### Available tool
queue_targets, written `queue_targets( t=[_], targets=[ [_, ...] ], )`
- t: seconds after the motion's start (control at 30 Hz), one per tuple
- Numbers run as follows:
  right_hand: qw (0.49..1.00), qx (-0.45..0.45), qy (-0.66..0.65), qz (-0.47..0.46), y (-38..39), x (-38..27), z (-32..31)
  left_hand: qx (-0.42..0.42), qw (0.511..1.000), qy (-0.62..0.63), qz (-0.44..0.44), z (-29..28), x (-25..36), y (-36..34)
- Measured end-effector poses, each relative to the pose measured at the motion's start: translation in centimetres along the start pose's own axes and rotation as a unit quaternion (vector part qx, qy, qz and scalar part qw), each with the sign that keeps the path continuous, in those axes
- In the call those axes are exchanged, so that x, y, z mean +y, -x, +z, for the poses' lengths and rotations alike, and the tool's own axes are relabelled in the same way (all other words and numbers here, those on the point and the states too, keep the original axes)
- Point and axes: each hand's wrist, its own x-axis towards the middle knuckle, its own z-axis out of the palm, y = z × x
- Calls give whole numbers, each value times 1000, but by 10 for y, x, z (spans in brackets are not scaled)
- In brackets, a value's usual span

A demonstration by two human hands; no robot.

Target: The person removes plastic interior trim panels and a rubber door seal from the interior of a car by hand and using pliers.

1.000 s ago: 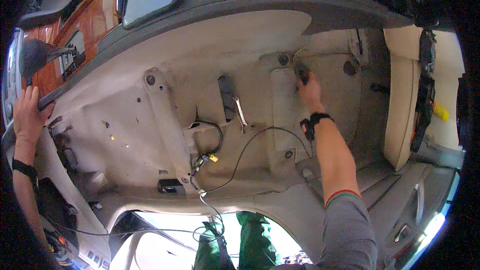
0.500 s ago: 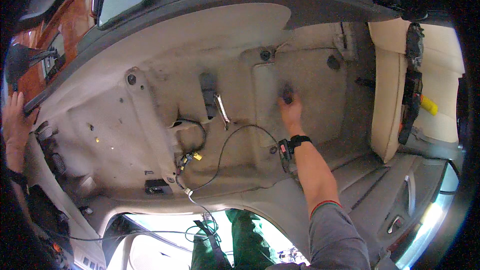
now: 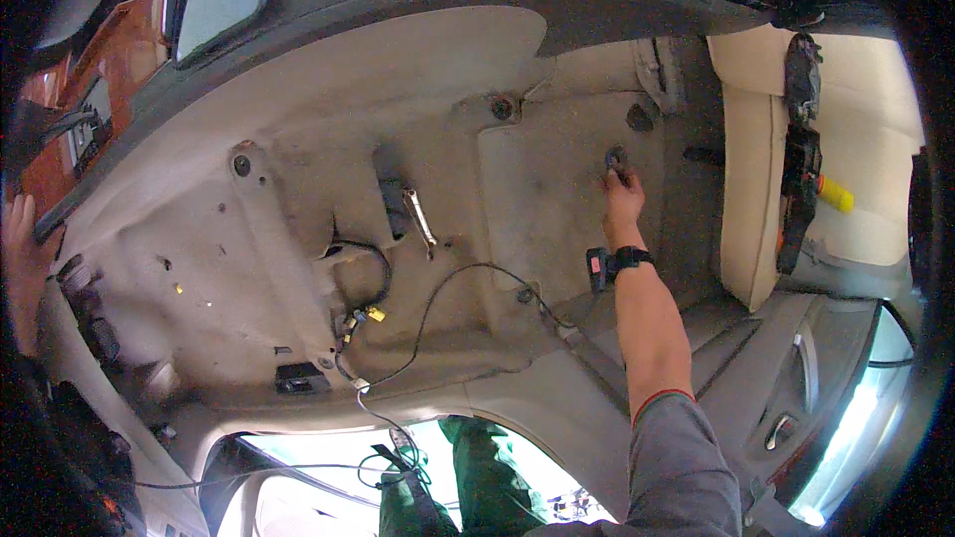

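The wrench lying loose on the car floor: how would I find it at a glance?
Start at the bare beige floor carpet of the stripped car. Left of the right hand, beside a dark slot, lies the wrench. It alone is slim, straight, shiny metal; the nearby black wires curl.

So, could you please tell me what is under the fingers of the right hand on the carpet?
The right hand pinches a small dark round fitting on the beige floor carpet. The fingers cover its lower part, so how it is fixed cannot be seen.
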Motion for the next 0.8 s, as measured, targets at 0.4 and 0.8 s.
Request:
queue_targets(
  t=[0.4,0.8],
  targets=[
    [979,-186,50,61,175,45,36,8,993,86,-74,57,-10,24],
    [798,-287,492,-199,247,47,185,40,983,174,-29,-27,3,6]
  ],
)
